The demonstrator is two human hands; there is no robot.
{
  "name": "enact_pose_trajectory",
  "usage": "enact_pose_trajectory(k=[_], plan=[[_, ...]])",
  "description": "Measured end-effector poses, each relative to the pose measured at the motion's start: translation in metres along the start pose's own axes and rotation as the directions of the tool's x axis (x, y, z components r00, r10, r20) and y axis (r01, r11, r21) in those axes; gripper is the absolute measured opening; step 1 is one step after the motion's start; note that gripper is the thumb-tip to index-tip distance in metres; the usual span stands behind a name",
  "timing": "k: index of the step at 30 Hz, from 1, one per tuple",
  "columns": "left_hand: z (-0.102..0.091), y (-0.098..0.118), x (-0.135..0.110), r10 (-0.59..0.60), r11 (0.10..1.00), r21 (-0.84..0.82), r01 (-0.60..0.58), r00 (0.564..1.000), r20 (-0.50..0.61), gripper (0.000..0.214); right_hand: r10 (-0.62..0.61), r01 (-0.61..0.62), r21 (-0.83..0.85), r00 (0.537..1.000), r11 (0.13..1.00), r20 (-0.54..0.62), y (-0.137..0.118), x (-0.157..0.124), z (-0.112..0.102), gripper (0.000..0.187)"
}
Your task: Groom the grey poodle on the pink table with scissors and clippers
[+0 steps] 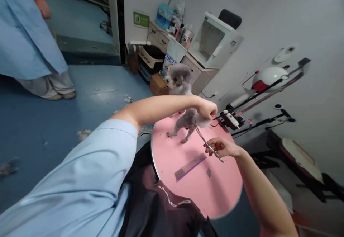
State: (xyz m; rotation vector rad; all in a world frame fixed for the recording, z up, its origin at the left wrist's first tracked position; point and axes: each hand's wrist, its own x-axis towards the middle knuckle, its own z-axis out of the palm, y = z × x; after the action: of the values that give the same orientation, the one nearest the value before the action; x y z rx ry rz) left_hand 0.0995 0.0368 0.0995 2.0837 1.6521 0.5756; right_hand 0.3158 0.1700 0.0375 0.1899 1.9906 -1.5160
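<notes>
A: Where did the dog stand from your right hand?

B: On the round pink table, up and to the left of those fingers in the head view. Its rump was on the side nearer them, its head farther off to the upper left.

A: And the scissors?

B: You held them in your right fingers, which were curled about the handle end. Their long axis slanted from the handles at lower right to the tips at upper left, in line with the hindquarters.

A: Which hand was nearer the dog?

B: Your left hand, folded into a fist right at the rump. Your right was apart from it; only the blades spanned the gap. The comb lay flat between the dog and you, slanting up to the right.

A: What couldn't you make out?

B: Whether your fist had tail or fur inside it, or whether the tips touched the coat, grey merging with grey. Your left forearm hid part of the trunk. A small grey patch beside the comb was unclear, and the frame cut off the person in blue.
</notes>
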Motion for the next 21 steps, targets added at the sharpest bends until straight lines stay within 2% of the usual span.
enact_pose_trajectory(k=[5, 10, 16, 19, 21], plan=[[0.004, 0.000, 0.000, -0.005, 1.000, -0.031, 0.005, 1.000, -0.023, 0.010, -0.026, 0.029, 0.041, 0.998, 0.999, -0.051, 0.006, 0.001, 0.003, 0.056], [0.005, -0.001, 0.002, -0.034, 0.996, -0.079, 0.030, 0.998, -0.045, 0.014, 0.001, 0.002, 0.039, 0.998, 0.999, -0.069, 0.011, -0.002, 0.006, 0.055], [0.007, -0.002, 0.007, -0.072, 0.992, -0.104, 0.066, 0.996, -0.058, 0.018, 0.018, -0.019, -0.006, 0.984, 1.000, -0.177, 0.012, 0.003, 0.008, 0.050], [0.006, -0.001, 0.008, -0.076, 0.994, -0.078, 0.071, 0.995, -0.061, 0.016, 0.057, -0.058, 0.000, 0.986, 0.998, -0.159, 0.013, 0.004, 0.012, 0.047], [0.006, -0.001, 0.010, -0.076, 0.996, -0.041, 0.073, 0.994, -0.074, 0.013, 0.032, -0.026, 0.038, 0.988, 0.999, -0.148, 0.014, 0.004, 0.015, 0.049]])
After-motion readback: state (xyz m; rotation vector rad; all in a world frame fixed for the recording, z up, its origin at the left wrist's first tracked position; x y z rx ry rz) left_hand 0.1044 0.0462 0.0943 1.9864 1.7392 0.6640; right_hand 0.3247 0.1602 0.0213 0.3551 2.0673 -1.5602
